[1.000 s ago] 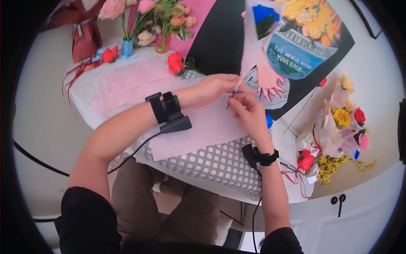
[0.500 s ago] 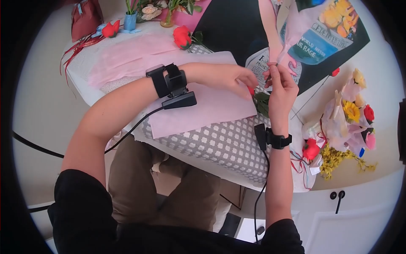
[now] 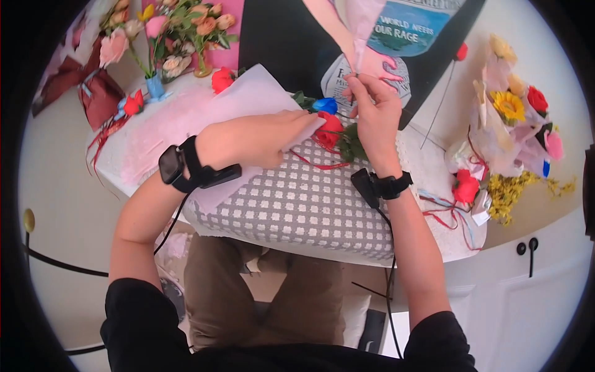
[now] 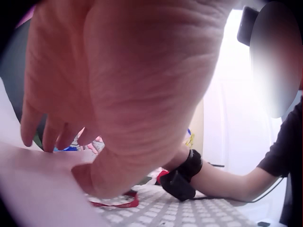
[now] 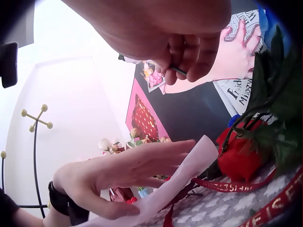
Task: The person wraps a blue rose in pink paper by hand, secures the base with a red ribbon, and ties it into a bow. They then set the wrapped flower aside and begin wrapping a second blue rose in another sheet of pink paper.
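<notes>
My left hand (image 3: 245, 141) pinches the edge of a pale pink sheet of wrapping paper (image 3: 254, 90) between thumb and fingers. The right wrist view shows that paper's edge (image 5: 201, 156) curving up between them. My right hand (image 3: 378, 111) pinches a thin dark stem (image 5: 179, 71) at the narrow lower end of a pink paper cone (image 3: 365, 25), held upright; its top is out of frame. Between the hands lie a red rose (image 3: 328, 130) with green leaves, a blue rose (image 3: 325, 106) and a red ribbon (image 3: 319, 165) with pale lettering.
A grey-and-white checked cloth (image 3: 291, 204) covers the table's front. Vases of flowers (image 3: 201, 62) stand at the back left; a wrapped bouquet (image 3: 505, 124) is at the right. Behind rises a dark painted board (image 3: 279, 49). Black cables (image 3: 392, 297) trail from the wrists.
My left hand went from reaching loosely over the pink sheet to gripping it and drawing it left, uncovering the checked cloth, the roses and the ribbon. My right hand keeps holding the cone's stem.
</notes>
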Available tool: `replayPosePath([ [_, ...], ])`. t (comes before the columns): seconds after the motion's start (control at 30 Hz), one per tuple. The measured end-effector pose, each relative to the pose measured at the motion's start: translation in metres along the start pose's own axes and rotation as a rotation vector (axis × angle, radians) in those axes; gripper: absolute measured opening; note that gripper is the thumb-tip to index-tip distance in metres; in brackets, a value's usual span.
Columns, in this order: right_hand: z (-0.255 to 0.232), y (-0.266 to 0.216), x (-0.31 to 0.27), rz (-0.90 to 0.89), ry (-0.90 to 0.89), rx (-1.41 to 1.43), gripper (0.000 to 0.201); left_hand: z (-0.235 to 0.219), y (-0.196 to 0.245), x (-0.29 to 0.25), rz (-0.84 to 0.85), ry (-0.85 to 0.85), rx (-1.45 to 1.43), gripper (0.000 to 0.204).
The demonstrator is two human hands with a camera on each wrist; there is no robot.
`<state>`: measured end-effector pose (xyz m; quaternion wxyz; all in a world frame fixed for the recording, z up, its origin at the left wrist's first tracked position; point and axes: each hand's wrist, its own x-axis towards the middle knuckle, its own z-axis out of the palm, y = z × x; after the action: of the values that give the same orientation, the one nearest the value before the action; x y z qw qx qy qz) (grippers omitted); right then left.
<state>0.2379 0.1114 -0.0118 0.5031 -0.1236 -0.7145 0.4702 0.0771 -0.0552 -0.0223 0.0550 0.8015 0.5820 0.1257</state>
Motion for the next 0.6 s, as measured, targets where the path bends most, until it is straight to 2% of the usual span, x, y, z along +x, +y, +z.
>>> replayPosePath([
  [0.07, -0.001, 0.006, 0.002, -0.068, -0.003, 0.000, 0.019, -0.010, 0.003, -0.002, -0.030, 0.057, -0.057, 0.080],
  [0.1, -0.001, 0.005, 0.002, -0.065, 0.013, -0.006, 0.018, -0.012, 0.003, -0.004, -0.020, 0.033, -0.039, 0.080],
  [0.17, -0.002, 0.007, 0.003, -0.061, 0.036, -0.020, 0.018, -0.012, 0.006, -0.008, 0.008, 0.182, 0.361, 0.066],
  [0.2, -0.003, 0.008, 0.003, -0.056, 0.033, -0.052, 0.018, -0.017, 0.018, -0.008, 0.030, 0.157, 0.380, 0.066],
  [0.27, -0.004, 0.007, 0.002, -0.099, 0.086, -0.065, 0.019, -0.022, 0.046, -0.007, 0.068, 0.173, 0.517, 0.052],
  [0.3, -0.004, 0.006, 0.002, -0.139, 0.071, -0.073, 0.019, -0.018, 0.054, -0.003, 0.158, 0.202, 0.454, 0.042],
  [0.33, -0.004, 0.005, 0.001, -0.176, 0.054, -0.083, 0.019, -0.013, 0.063, 0.001, 0.184, 0.179, 0.462, 0.042],
  [0.4, -0.003, 0.006, 0.000, -0.159, 0.079, -0.038, 0.020, -0.001, 0.074, 0.008, 0.063, -0.041, 0.411, 0.031],
  [0.43, -0.003, 0.008, 0.000, -0.172, 0.073, -0.052, 0.020, 0.011, 0.069, 0.010, 0.093, 0.027, 0.429, 0.022],
  [0.57, -0.009, 0.014, 0.002, -0.155, 0.079, -0.054, 0.019, 0.007, 0.067, 0.025, 0.116, -0.068, 0.441, 0.018],
  [0.6, -0.010, 0.016, 0.003, -0.155, 0.084, -0.037, 0.020, -0.001, 0.067, 0.028, 0.060, -0.089, 0.279, 0.017],
])
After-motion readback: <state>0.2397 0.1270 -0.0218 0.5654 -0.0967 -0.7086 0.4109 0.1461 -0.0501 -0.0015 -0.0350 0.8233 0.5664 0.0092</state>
